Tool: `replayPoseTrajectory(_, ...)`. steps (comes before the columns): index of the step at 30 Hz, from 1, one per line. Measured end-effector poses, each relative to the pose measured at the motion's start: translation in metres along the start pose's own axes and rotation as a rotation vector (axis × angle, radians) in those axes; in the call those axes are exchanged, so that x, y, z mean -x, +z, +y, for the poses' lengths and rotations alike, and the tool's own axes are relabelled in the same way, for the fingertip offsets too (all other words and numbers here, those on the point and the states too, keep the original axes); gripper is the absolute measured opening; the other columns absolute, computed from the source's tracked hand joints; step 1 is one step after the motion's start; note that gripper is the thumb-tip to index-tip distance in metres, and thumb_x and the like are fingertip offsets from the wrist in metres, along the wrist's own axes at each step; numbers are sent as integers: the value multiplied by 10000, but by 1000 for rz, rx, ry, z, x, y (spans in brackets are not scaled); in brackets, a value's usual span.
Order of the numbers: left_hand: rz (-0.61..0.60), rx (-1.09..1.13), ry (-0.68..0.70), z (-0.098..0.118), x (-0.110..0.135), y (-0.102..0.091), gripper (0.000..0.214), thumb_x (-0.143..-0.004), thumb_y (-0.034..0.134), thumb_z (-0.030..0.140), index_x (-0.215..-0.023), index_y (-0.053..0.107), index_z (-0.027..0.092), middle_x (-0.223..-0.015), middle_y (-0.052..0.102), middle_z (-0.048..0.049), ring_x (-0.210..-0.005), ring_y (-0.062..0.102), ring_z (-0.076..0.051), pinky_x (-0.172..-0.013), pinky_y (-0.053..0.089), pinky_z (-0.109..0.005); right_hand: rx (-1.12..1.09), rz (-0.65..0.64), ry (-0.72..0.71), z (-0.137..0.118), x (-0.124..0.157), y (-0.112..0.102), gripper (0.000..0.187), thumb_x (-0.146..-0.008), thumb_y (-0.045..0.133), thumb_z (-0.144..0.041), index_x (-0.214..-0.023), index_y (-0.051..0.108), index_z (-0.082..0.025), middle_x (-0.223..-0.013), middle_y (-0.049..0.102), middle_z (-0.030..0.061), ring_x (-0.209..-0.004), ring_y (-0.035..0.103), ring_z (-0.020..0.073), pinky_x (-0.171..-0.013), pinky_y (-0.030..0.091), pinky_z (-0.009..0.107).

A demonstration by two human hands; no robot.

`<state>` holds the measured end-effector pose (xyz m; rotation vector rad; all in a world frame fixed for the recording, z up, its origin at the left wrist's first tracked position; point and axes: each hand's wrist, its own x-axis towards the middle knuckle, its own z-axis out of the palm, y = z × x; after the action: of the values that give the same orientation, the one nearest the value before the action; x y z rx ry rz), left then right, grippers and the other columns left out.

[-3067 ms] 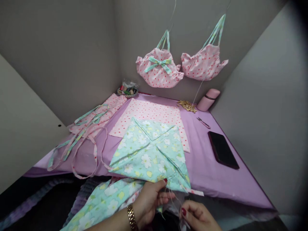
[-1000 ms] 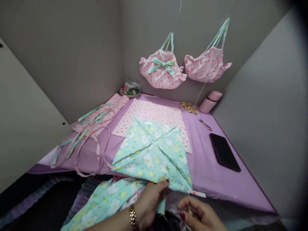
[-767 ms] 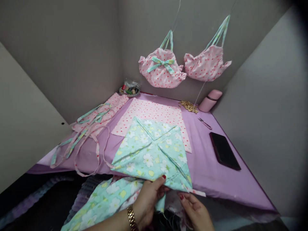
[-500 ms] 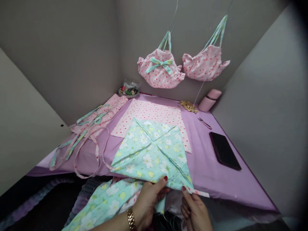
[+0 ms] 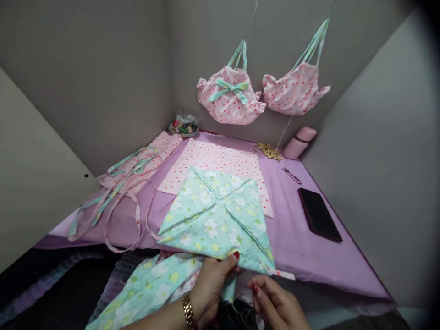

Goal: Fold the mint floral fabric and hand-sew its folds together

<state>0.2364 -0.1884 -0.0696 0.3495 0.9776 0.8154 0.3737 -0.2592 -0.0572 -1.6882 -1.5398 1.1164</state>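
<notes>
**Two hands at the edge of the flowery cloth**

Down at the front, the left hand (image 5: 211, 288) pinches the near edge of the green flower cloth (image 5: 216, 220). Its thumb is on top and its fingers are under the fold, closed tight on the cloth. A gold watch (image 5: 187, 311) is on that wrist. The right hand (image 5: 275, 305) is just beside it, a little lower, with its fingers curled. I cannot tell if it holds anything.

The flower cloth lies folded on the purple table (image 5: 295, 243), and part of it hangs off the front edge. Under its far end lies a pink spotty cloth (image 5: 220, 158). Long straps (image 5: 117, 197) lie to the left. A black phone (image 5: 319, 214) lies to the right, with small snips (image 5: 291, 175) behind it.

At the back stand a pink bottle (image 5: 298, 142) and a basket of thread (image 5: 183, 128). Two pink spotty bags (image 5: 229, 96) hang on the wall.
</notes>
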Motion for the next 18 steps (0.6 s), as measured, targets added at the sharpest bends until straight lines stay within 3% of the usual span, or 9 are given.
replayPoseTrajectory(6,-42,30,-14,1,0,2,327,-600,767,334,-779,643,90,-711,624,-38,-605,530,-106,-645,421,-230,95,97,-102,-20,-31,-9,268,-881,410,-398,-832,581,-197,-643,553,-15,-595,526,136,-571,396,191)
replayPoseTrajectory(13,-17,49,11,0,-1,2,367,-582,777,299,-860,640,102,-791,646,-50,-621,545,-109,-667,439,-242,85,138,-79,-2,-39,-8,262,-880,419,-406,-885,572,-193,-707,588,-8,-662,560,144,-615,413,184)
replayPoseTrajectory(18,67,78,-57,0,1,2,431,-629,727,382,-913,617,78,-798,653,-82,-630,567,-128,-610,414,-230,115,141,-88,6,-39,-9,249,-864,452,-432,-881,564,-210,-698,592,-22,-640,560,131,-602,417,167)
